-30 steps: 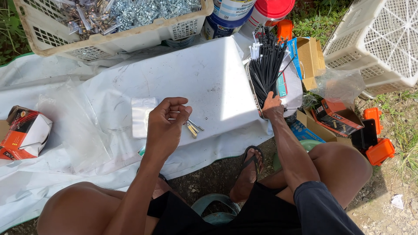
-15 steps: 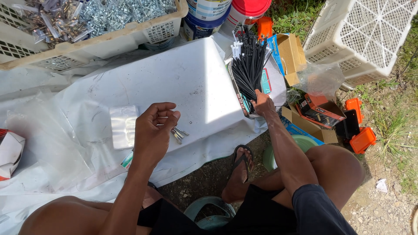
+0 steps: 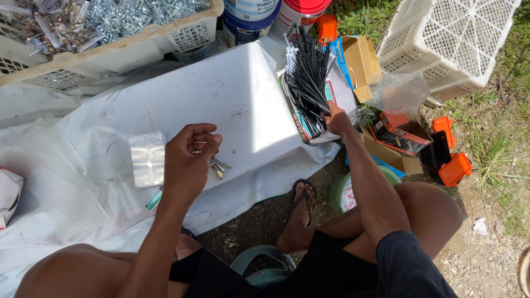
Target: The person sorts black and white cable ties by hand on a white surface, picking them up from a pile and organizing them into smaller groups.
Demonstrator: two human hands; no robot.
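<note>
My left hand point(image 3: 189, 160) hovers over a white sheet-covered work surface point(image 3: 165, 105) and holds a few small metal screws point(image 3: 217, 165) between its fingers. A small clear plastic bag point(image 3: 147, 159) lies flat just left of that hand. My right hand point(image 3: 334, 118) reaches to the right edge of the surface and pinches the lower end of a bundle of black cable ties point(image 3: 307, 80) that fans upward from an open box.
A white crate point(image 3: 110, 44) full of bagged metal screws stands at the back left. Paint buckets point(image 3: 265, 14) and a cardboard box point(image 3: 361, 58) sit behind. An upturned white crate point(image 3: 450, 41), orange cases point(image 3: 454, 168) and a small box point(image 3: 400, 132) lie right. My sandalled foot point(image 3: 300, 212) rests below.
The view has shifted, so everything sits further left and lower in frame. Both hands keep their places, the left with the screws, the right at the cable ties.
</note>
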